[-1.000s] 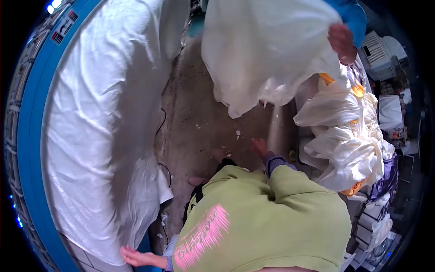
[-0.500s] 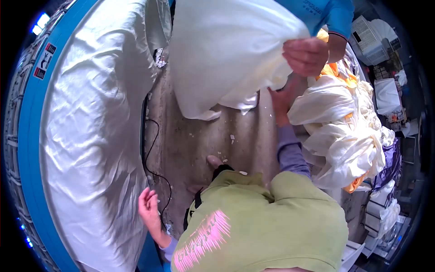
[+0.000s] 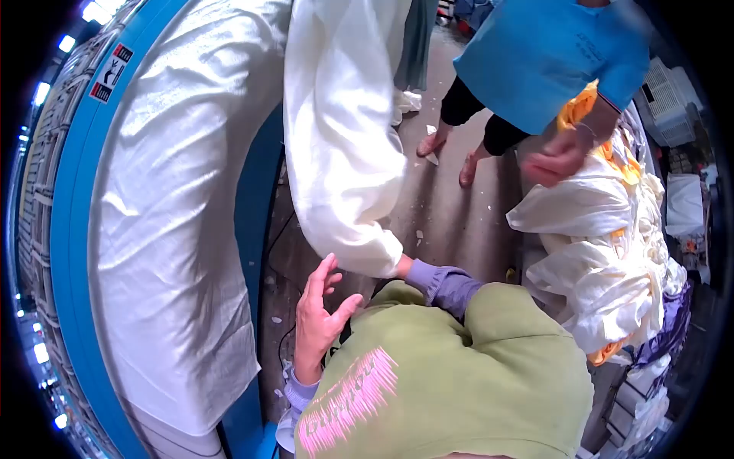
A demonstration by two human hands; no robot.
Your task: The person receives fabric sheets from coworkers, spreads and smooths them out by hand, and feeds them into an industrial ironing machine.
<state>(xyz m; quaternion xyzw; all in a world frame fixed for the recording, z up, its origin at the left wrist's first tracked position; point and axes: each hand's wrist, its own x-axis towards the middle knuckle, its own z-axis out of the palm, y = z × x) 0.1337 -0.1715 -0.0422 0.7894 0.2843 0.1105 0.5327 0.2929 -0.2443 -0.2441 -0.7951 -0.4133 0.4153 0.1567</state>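
Note:
A long white cloth [image 3: 344, 153] hangs in front of me, coming down from the top of the view. My right hand [image 3: 404, 265] is at its lower corner; the cloth covers the fingers, and the fabric bunches and follows the hand. My left hand [image 3: 317, 317] is raised just below the cloth's lower left edge, fingers spread and holding nothing. Left of it, a second white cloth [image 3: 176, 229] lies over the blue machine edge [image 3: 73, 229], smooth at its lower end and lightly wrinkled higher up.
A co-worker in a blue shirt [image 3: 543, 69] stands at the upper right, one hand [image 3: 562, 157] near a heap of white cloths [image 3: 604, 260] with orange pieces. A dark cable [image 3: 279, 233] runs along the floor [image 3: 451, 214], where small scraps lie. White crates [image 3: 669, 99] stand far right.
The hanging cloth has come left and toward me with my right hand. The co-worker's hand has left it and moved right. My left hand has risen toward the cloth.

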